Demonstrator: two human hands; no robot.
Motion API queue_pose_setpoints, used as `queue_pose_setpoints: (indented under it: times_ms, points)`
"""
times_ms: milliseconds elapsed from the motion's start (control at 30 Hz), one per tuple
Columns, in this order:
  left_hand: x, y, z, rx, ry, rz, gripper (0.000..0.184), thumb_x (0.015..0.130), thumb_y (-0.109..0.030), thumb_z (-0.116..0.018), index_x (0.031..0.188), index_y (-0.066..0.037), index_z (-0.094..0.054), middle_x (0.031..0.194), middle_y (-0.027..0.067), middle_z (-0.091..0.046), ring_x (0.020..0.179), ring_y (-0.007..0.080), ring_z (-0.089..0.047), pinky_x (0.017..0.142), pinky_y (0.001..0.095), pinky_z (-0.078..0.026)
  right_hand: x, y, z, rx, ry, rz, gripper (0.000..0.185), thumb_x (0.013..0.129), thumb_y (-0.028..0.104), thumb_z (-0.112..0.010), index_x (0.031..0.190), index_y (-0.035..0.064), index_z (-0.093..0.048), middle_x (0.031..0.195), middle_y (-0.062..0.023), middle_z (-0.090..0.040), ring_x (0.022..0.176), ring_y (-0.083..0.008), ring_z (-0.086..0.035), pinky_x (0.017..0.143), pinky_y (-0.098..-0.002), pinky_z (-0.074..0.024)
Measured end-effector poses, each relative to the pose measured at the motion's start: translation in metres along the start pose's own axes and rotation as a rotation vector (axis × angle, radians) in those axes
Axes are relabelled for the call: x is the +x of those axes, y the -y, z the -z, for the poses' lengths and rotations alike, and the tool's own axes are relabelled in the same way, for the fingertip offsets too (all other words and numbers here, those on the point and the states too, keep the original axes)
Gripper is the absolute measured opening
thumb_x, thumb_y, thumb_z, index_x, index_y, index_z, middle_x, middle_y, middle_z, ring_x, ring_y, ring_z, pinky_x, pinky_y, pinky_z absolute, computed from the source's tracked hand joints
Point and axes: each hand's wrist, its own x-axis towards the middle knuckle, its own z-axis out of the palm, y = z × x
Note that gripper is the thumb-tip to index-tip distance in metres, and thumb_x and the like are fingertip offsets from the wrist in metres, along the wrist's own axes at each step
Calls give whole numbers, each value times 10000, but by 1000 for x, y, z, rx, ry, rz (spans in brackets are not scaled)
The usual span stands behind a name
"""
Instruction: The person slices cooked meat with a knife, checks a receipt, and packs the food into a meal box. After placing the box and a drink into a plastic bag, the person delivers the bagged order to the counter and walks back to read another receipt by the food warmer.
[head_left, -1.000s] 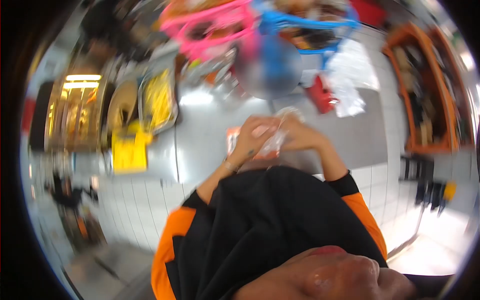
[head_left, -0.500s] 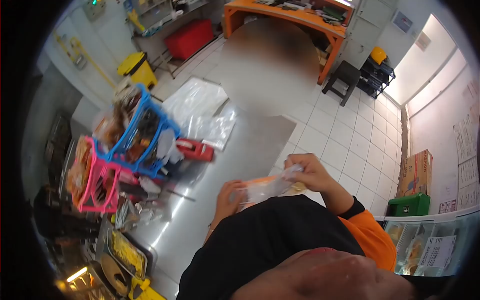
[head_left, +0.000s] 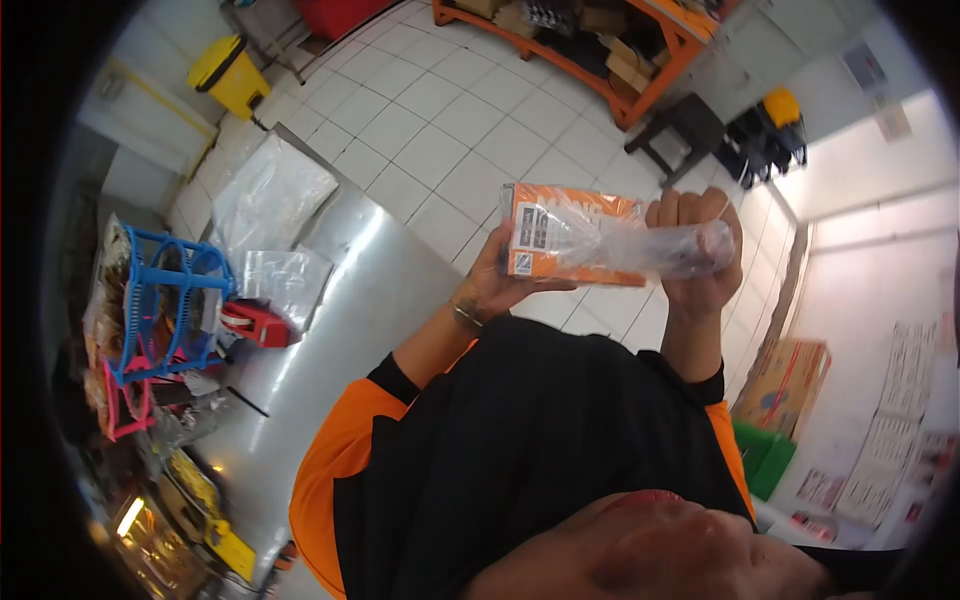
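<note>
Held up in front of my chest is an orange box (head_left: pixel 536 232) with white print, wrapped in a clear plastic bag (head_left: pixel 655 248). My left hand (head_left: pixel 490 277) is closed around the box's left end and underside. The bag's gathered end is gripped in the fist of my right hand (head_left: pixel 694 290), drawn out to the right of the box. Folds and glare on the plastic blur part of the print.
At left, a steel table (head_left: pixel 345 300) carries clear plastic bags (head_left: pixel 275 190), a red tape dispenser (head_left: pixel 258 322), a blue basket (head_left: pixel 170 300) and a pink basket (head_left: pixel 125 405). A black stool (head_left: pixel 675 135) and an orange workbench (head_left: pixel 640 95) stand beyond the tiled floor (head_left: pixel 445 190).
Both hands have risen away from my body with the bagged box, now plainly visible. The view has turned, and the blurred figure across the table is out of it.
</note>
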Motion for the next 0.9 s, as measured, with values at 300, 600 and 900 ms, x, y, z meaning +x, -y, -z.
queue_pose_setpoints:
  times_ms: [300, 600, 900]
  points:
    - [173, -123, 113, 325, -403, 2, 771, 861, -616, -479, 1394, -74, -352, 1320, 175, -487, 1180, 345, -510, 924, 541, -457, 116, -43, 218, -727, -174, -666, 143, 835, 142, -646, 775, 30, -581, 599, 34, -501, 529, -34, -421, 488, -205, -305]
    - [472, -190, 44, 1555, 180, 229, 513, 891, -240, -581, 1332, -41, -411, 1087, 60, -606, 965, 145, -564, 848, 277, -436, 271, -82, 387, -770, -219, -616, 169, 830, 139, -634, 731, 15, -576, 595, 33, -515, 544, -34, -451, 488, -213, -332]
    - [678, -336, 136, 1228, -224, -232, 379, 859, -99, -610, 1210, -60, -472, 880, 30, -531, 794, 100, -523, 746, 221, -432, 510, -153, 552, -730, 152, -596, 239, 809, 161, -680, 945, 10, -554, 812, -12, -582, 710, -59, -522, 610, -218, -403]
